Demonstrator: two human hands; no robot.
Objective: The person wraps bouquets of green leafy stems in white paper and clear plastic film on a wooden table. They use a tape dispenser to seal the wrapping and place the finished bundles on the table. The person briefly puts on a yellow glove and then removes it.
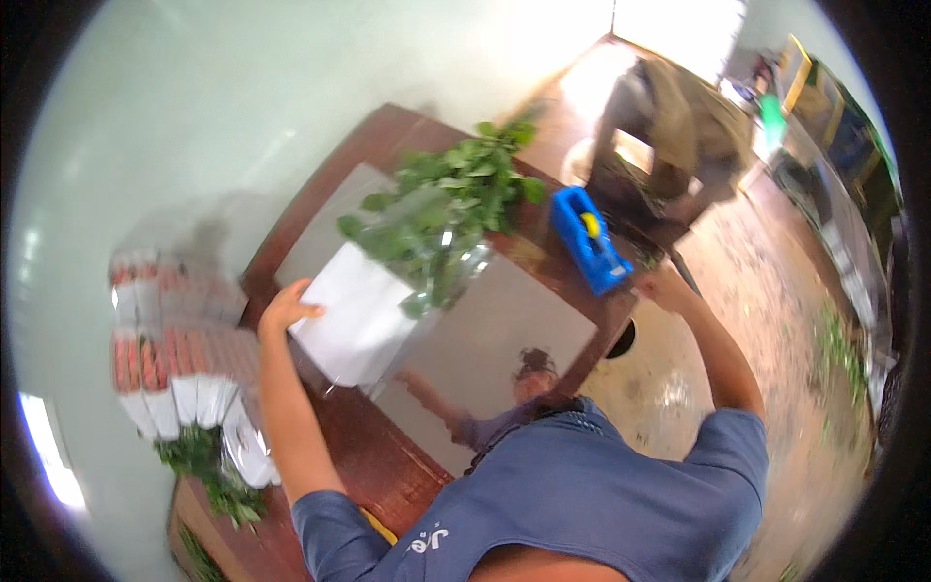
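Note:
My left hand [289,311] pinches the left edge of a white paper sheet [358,314], thumb on top. Under and beside the paper is clear plastic film [465,263], which catches the light. Leafy green stems [465,174] stretch from the paper and film toward the table's far corner. These lie over a glossy grey panel [502,320] that mirrors a person. Beyond the table's right edge, my right hand [665,286] is blurred, close to the front end of a blue tape dispenser [590,240] with a yellow hub. Whether it holds anything is unclear.
The dark red wooden table [385,444] stands by a pale green wall [218,109]. Stacked flower bundles [182,356] in white wrapping sit at left, with loose foliage [211,473] below. A cloth-draped chair [665,138] stands beyond the dispenser. Leaf scraps [836,342] litter the floor.

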